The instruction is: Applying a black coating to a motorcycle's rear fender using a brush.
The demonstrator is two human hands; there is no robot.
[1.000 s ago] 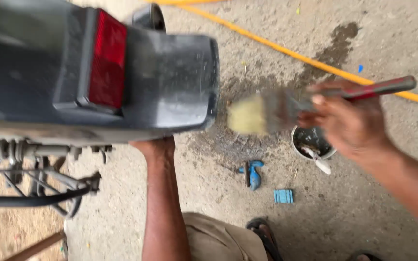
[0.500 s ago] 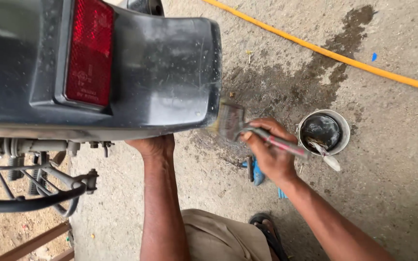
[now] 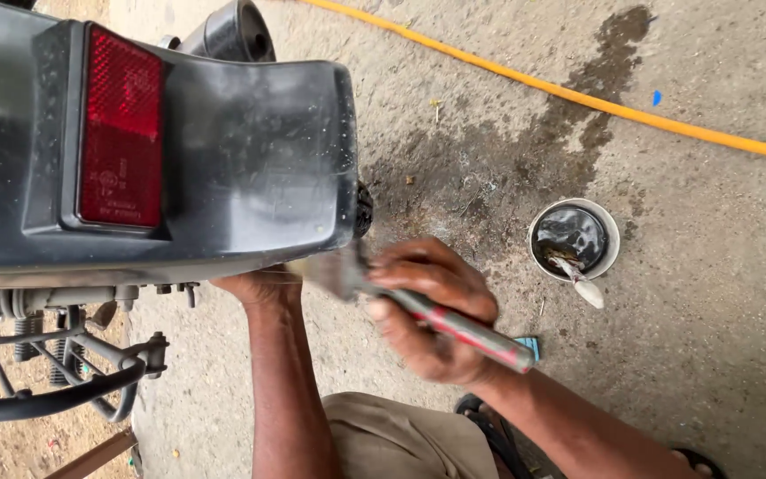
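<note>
Stained concrete floor (image 3: 720,266), black motorcycle mudguard (image 3: 241,168) with red reflector (image 3: 121,142) filling upper left, left hand (image 3: 259,286) tucked under its rim, grip impossible to tell, right hand (image 3: 432,315) closed around blurred paintbrush (image 3: 374,288) at mudguard's lower edge, small dark-filled bowl (image 3: 574,239) on open floor beyond, yellow hose (image 3: 578,93) crossing top.

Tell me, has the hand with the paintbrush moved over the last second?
Yes. The right hand with the paintbrush swung from beside the bowl leftward to the mudguard's lower edge.
</note>
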